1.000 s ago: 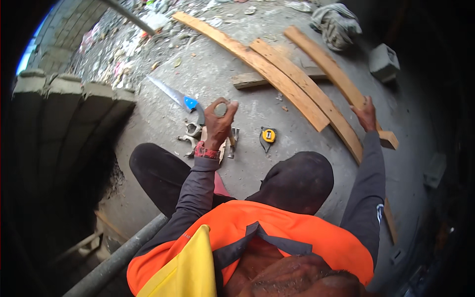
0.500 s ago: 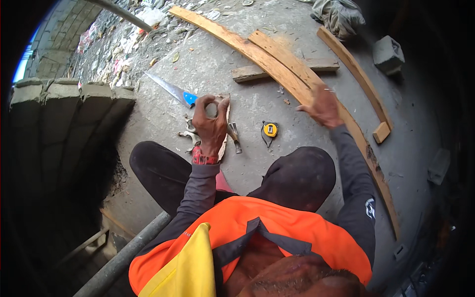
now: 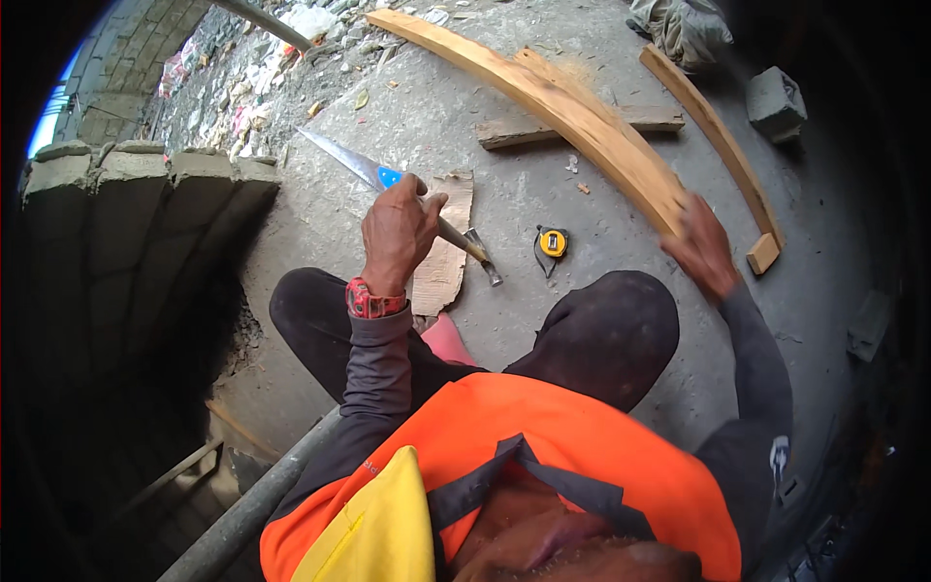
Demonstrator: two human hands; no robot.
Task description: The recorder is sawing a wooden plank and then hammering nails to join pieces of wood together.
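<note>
My left hand [image 3: 400, 233] is closed around the handle of a hammer [image 3: 461, 239], whose head points down and to the right. Just beyond its fingers, the blue handle of a hand saw [image 3: 341, 160] shows, the blade stretching to the upper left. A torn piece of cardboard [image 3: 448, 262] lies under the hammer. To the right, my right hand [image 3: 708, 247] grips the near end of a long wooden plank [image 3: 572, 112], slightly blurred. Beneath that plank a second board [image 3: 543, 64] is partly hidden. Crossing under both is a short timber [image 3: 514, 132].
A yellow tape measure [image 3: 553, 242] lies before my right knee. Further right are a curved board [image 3: 713, 126], a small wood block [image 3: 763, 253] and a concrete block [image 3: 776, 102]. A block wall [image 3: 116, 184] stands at left, and a metal pipe [image 3: 257, 495] runs beside me.
The wood that ran past my right hand toward the lower right no longer shows there; that hand is at the plank's near end. My left hand has shifted left, uncovering more hammer handle and cardboard.
</note>
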